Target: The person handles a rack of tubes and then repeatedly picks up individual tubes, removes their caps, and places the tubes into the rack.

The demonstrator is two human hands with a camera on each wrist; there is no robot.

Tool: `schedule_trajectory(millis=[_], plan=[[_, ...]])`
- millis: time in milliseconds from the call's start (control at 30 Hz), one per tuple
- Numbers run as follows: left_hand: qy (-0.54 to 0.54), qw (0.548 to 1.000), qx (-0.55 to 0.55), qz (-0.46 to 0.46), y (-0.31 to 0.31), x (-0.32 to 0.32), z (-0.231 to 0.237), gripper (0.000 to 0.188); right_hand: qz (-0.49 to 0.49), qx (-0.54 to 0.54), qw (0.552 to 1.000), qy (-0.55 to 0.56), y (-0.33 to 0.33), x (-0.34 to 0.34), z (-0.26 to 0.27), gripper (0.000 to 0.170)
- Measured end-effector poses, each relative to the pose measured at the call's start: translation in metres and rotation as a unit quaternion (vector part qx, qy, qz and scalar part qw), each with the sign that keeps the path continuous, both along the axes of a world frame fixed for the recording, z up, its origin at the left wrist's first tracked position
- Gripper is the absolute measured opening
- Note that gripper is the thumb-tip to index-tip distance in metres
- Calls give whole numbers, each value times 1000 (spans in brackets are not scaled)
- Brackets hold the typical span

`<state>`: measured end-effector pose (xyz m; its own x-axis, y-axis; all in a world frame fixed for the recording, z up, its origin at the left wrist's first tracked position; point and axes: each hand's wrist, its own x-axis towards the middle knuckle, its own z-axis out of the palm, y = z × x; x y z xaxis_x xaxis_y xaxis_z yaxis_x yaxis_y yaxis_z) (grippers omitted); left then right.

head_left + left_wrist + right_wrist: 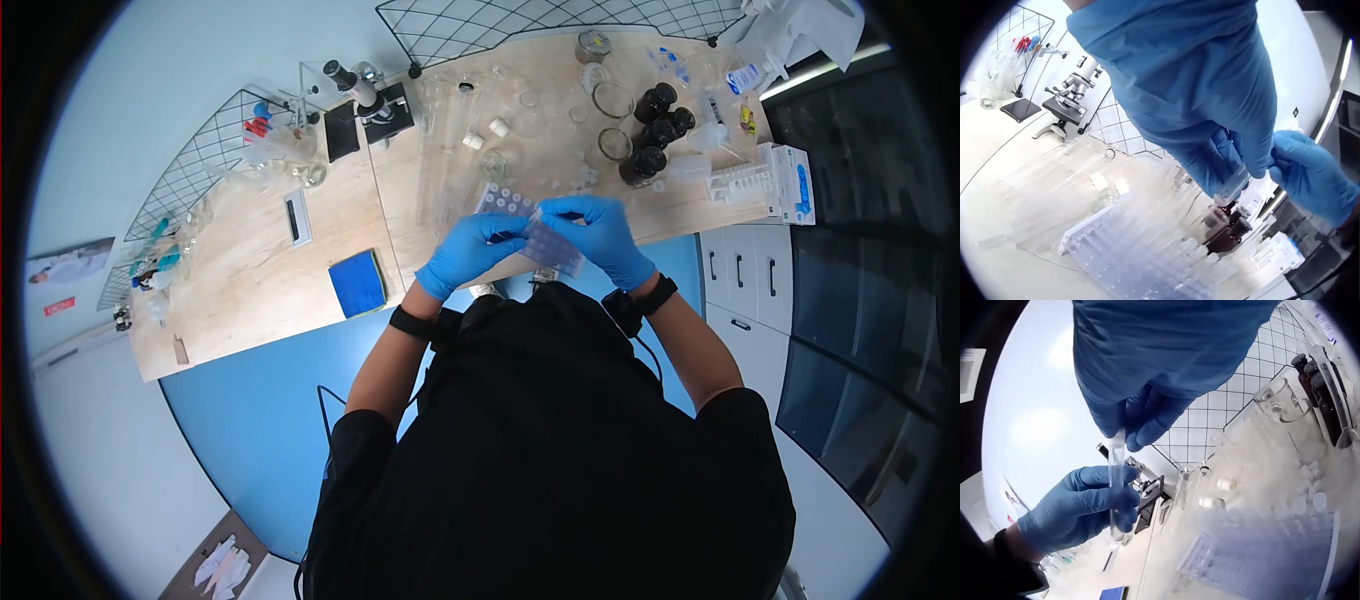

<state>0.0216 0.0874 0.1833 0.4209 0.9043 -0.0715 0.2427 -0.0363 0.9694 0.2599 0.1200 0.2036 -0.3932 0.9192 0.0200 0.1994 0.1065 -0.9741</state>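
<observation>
Both hands wear blue gloves and meet over the front edge of the bench. My left hand (470, 252) holds a clear test tube (1115, 509) between its thumb and fingers, the tube nearly upright in the right wrist view. At the tube's top, my right hand (603, 240) pinches a whitish stopper (1119, 439) with thumb and fingertips. Below the hands stands a translucent tube rack (560, 255), with several white-capped tubes (508, 198) in its far rows. Up close in the left wrist view, the rack (1129, 262) looks blurred.
Brown bottles (655, 130) and glass dishes (613, 100) stand at the back right. Small white stoppers (582, 178) lie behind the rack. A microscope (368, 100) stands back left, a blue cloth (357, 284) near the front edge. A wire grid (560, 18) borders the bench behind.
</observation>
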Motion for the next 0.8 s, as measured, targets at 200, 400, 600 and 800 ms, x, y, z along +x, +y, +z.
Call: schedule_trajectory(millis=[200,400,600,800], plan=[[16,997,43,69,5,9,-45,28,4,153,987,-41,-6,-14,-29,14],[236,967,49,81,7,3,-76,27,24,265,954,-136,6,-15,-65,13],[340,925,-28,166,-17,-30,-114,22,68,335,920,-192,14,-12,-103,11],[366,901,-3,233,-62,-60,-161,21,141,384,864,-293,23,-18,-108,12]])
